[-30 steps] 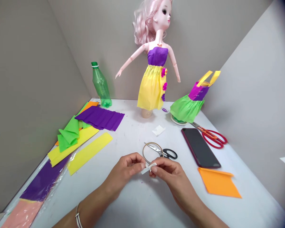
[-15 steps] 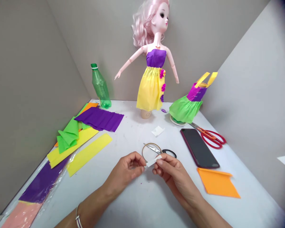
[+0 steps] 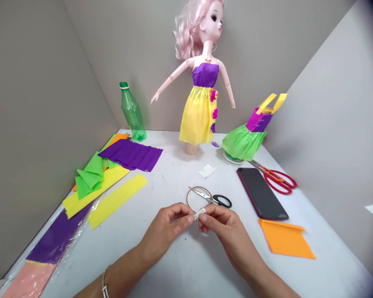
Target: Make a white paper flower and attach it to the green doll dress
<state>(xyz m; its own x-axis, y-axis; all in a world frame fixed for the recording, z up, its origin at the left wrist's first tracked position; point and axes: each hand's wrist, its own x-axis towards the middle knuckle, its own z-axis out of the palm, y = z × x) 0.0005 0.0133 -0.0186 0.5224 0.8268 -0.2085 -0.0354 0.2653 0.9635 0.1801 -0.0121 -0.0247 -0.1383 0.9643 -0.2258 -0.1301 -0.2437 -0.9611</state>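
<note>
Between my two hands is a small white strip of tape (image 3: pixel 199 213), its surface partly covered by fingertips. My left hand (image 3: pixel 170 225) pinches its left end with thumb and forefinger. The thumb and curled fingers of my right hand (image 3: pixel 222 225) close on the other end. Just beyond the fingertips lies a thin tan ring (image 3: pixel 187 201), with small black-handled scissors (image 3: pixel 224 201) lying across it. Farther out, a white scrap (image 3: pixel 207 171) rests on the table.
A doll (image 3: pixel 195 116) in purple and yellow stands at the back. Left are a green bottle (image 3: pixel 132 111), purple crepe paper (image 3: pixel 133 155) and a yellow strip (image 3: pixel 118 200). Right are a small green-skirted dress (image 3: pixel 244 140), a phone (image 3: pixel 262 194), red-handled scissors (image 3: pixel 279 182) and orange paper (image 3: pixel 286 240).
My left hand has moved right and its fingers now pinch the strip's left end. Less of the strip shows between my hands. The objects on the table stay put.
</note>
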